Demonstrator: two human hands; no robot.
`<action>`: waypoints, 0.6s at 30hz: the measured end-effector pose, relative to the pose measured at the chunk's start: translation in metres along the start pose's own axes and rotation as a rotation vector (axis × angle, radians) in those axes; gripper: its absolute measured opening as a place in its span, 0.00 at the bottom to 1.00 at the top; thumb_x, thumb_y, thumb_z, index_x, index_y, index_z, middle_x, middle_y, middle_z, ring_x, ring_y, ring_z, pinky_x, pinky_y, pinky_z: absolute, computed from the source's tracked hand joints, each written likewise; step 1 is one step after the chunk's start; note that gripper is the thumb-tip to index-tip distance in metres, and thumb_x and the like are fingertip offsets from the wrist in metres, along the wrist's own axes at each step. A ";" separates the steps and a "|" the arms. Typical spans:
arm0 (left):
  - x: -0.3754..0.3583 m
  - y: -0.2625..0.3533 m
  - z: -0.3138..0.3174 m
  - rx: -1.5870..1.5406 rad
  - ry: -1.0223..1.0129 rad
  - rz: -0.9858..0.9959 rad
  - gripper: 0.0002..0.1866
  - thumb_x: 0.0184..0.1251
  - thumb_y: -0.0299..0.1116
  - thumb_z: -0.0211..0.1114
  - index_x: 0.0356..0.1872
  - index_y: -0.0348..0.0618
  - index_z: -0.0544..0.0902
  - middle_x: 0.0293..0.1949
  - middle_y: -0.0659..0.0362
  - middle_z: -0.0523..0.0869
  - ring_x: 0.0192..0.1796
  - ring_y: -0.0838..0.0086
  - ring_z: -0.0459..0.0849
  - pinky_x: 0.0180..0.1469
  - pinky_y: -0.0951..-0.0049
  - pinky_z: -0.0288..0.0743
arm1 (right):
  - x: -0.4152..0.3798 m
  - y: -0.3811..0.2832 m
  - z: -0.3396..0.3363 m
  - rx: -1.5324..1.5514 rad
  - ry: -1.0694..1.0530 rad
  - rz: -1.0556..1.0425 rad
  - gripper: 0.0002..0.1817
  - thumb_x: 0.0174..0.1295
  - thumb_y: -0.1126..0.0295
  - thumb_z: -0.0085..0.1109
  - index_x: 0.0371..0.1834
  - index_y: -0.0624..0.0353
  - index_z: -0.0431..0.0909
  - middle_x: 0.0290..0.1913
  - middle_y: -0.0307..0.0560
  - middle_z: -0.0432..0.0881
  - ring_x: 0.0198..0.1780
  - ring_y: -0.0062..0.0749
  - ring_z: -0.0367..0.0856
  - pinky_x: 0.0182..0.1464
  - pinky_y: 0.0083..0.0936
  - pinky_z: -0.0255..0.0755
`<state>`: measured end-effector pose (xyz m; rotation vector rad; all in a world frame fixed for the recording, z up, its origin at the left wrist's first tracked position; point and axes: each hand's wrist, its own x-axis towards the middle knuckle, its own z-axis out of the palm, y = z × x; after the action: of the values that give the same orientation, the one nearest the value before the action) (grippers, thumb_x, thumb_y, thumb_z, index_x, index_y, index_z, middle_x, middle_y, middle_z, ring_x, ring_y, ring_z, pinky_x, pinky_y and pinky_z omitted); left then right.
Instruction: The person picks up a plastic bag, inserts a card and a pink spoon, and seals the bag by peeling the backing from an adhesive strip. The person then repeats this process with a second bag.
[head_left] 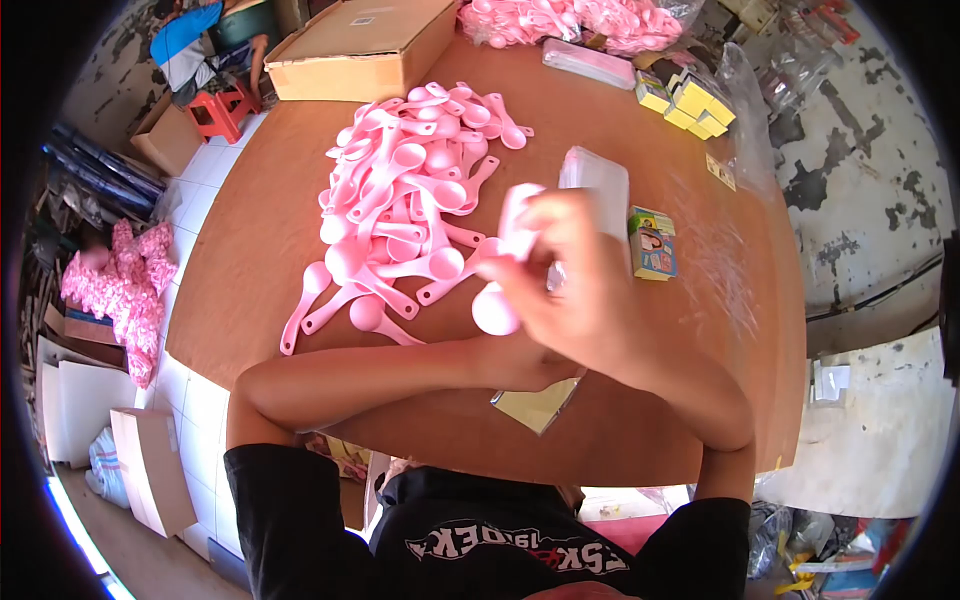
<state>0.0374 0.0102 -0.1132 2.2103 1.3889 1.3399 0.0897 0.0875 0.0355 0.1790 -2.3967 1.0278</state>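
My right hand (565,270) is raised over the middle of the brown table, fingers closed on a pink spoon (495,310), partly blurred. Below and behind it is my left hand (530,362), its fingers mostly hidden by my right hand and forearm. A yellowish packet (538,405) in clear plastic sticks out beneath my left hand. To the left of my hands lies a large pile of pink spoons (405,190). Just beyond my right hand is a stack of clear plastic bags (600,185), with small printed boxes (652,243) at its right.
A cardboard box (362,50) and bagged pink spoons (580,22) stand at the table's far edge. Yellow boxes (698,105) lie at the far right. Another person (190,50) sits at the far left. A pink heap (130,290) is on the left.
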 end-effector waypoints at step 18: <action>0.034 0.028 -0.037 -0.723 0.000 -0.590 0.25 0.67 0.25 0.67 0.64 0.40 0.72 0.46 0.61 0.85 0.48 0.81 0.81 0.51 0.75 0.76 | -0.048 0.020 -0.094 0.295 0.352 0.300 0.27 0.63 0.77 0.64 0.65 0.65 0.67 0.38 0.46 0.86 0.38 0.19 0.82 0.40 0.18 0.75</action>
<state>0.0308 0.0120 -0.0560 1.2163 1.1583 1.3166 0.1628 0.1641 0.0521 -0.2487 -1.9825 1.4182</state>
